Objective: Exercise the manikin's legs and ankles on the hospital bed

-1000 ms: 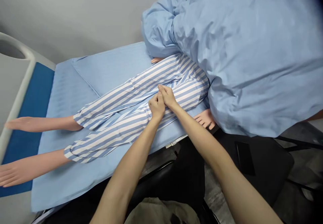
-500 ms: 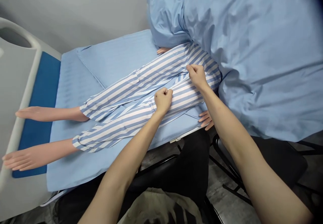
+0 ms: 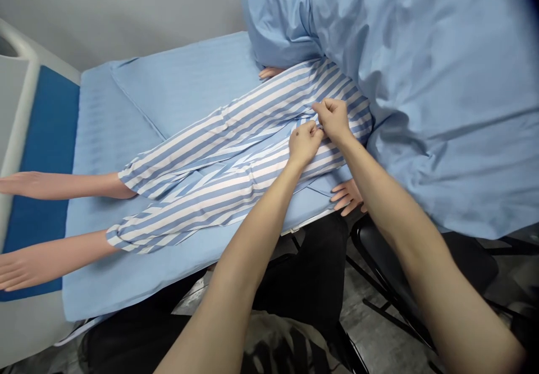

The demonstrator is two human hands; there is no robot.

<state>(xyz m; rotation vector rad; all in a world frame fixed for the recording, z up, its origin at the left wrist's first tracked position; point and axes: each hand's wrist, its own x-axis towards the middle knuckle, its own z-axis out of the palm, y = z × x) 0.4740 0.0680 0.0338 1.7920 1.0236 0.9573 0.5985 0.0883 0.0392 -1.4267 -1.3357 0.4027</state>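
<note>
A mannequin lies on the bed in blue-and-white striped trousers [image 3: 202, 205], its bare feet toward the left. Closed, my left hand [image 3: 305, 142] is over the thigh of the nearer trouser leg. My right hand [image 3: 334, 119] is also closed, farther up near the crotch and hip, with thumb and forefinger pressed together. The two hands are close together, almost touching. Whatever the curled fingers hold, if anything, is hidden. One mannequin hand [image 3: 347, 196] rests at the near bed edge below my right forearm; the other mannequin hand [image 3: 270, 73] shows beyond the far leg.
A large blue quilt [image 3: 442, 93] is heaped over the mannequin's upper body at right. Blue sheeting [image 3: 177, 90] covers the mattress. A bed end board [image 3: 37, 138] stands at left, and a black chair [image 3: 458, 261] is by the bed at lower right.
My left hand has moved from near the knee up the thigh to beside my right hand. My right hand has barely shifted. The whole view has slid slightly.
</note>
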